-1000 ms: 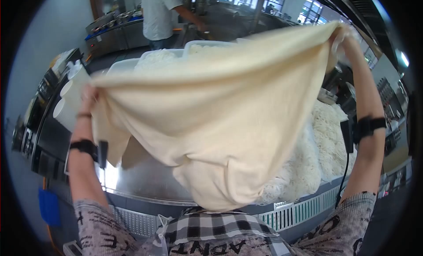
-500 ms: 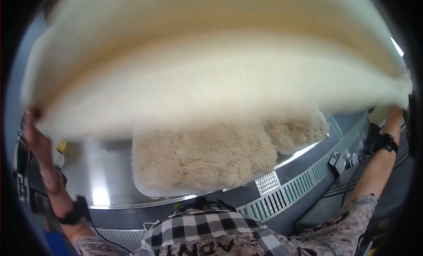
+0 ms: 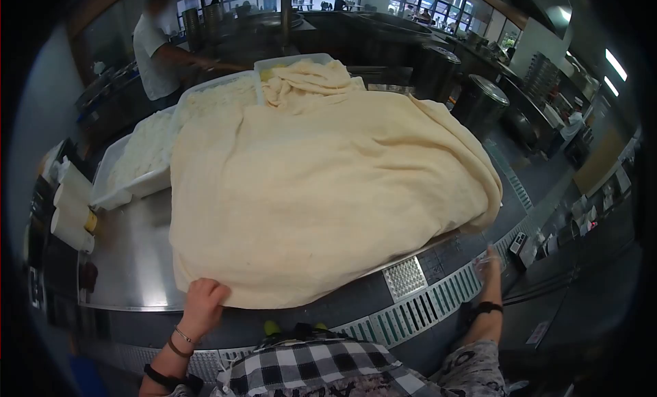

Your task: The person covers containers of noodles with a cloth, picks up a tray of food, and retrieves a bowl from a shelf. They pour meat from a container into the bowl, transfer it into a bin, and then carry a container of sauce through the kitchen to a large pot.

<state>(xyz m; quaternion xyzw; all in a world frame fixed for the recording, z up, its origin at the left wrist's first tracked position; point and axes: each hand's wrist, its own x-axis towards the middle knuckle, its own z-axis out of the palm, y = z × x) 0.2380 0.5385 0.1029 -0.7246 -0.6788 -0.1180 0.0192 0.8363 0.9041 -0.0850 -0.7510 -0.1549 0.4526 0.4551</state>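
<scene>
A large cream cloth (image 3: 321,199) lies spread with soft folds over the trays on the steel table and hides what they hold. At its near left corner, my left hand (image 3: 205,302) has its fingers closed on the cloth's edge. My right hand (image 3: 488,266) is off the cloth, just beyond its near right edge; slightly blurred, its fingers look stretched out and nothing shows in them.
Uncovered white trays of pale food (image 3: 140,157) stand at the back left. Another bunched cloth (image 3: 308,79) covers a back tray. White cylinders (image 3: 72,216) are on the steel table (image 3: 130,260). A co-worker (image 3: 154,48) stands behind; metal pots (image 3: 482,99) are at the right.
The cloth, held up in both hands and hiding most of the view, has come down over the noodle-like strands. Both hands have lowered, and the right has let go.
</scene>
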